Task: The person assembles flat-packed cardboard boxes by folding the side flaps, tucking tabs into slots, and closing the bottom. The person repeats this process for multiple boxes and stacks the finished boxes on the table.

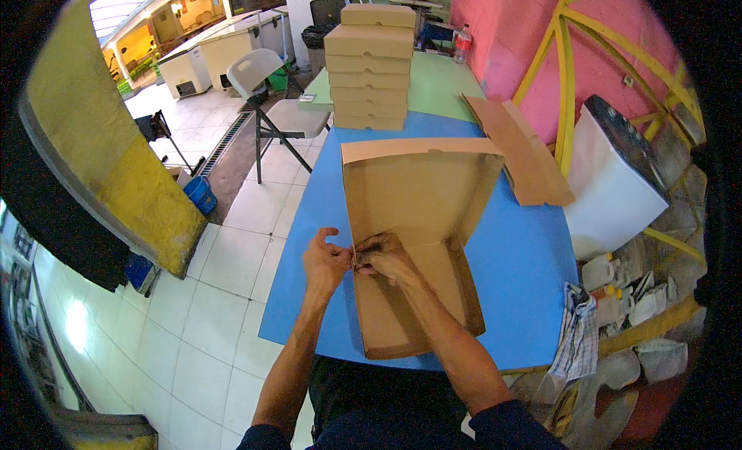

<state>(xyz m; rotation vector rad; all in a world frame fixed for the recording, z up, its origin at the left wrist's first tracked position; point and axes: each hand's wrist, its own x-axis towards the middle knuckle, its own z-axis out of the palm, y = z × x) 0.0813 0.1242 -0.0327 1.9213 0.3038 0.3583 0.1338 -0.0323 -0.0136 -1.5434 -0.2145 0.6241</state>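
In front of me on the blue table lies an open brown cardboard box (413,295), its lid (421,191) raised at the far side. My left hand (325,261) is outside the box's left wall, near the hinge corner, with thumb and fingers pinched on the cardboard edge. Reaching across the box, my right hand (384,257) works on the same left corner from inside, fingers bent against the wall. Both hands meet at that corner, so the fold between the fingers is mostly hidden.
A stack of closed cardboard boxes (369,71) stands at the table's far end. Flat cardboard (525,152) lies along the right edge of the blue table (301,295). A checkered cloth (576,330) hangs at the right front corner. A folding chair (282,110) stands at the left.
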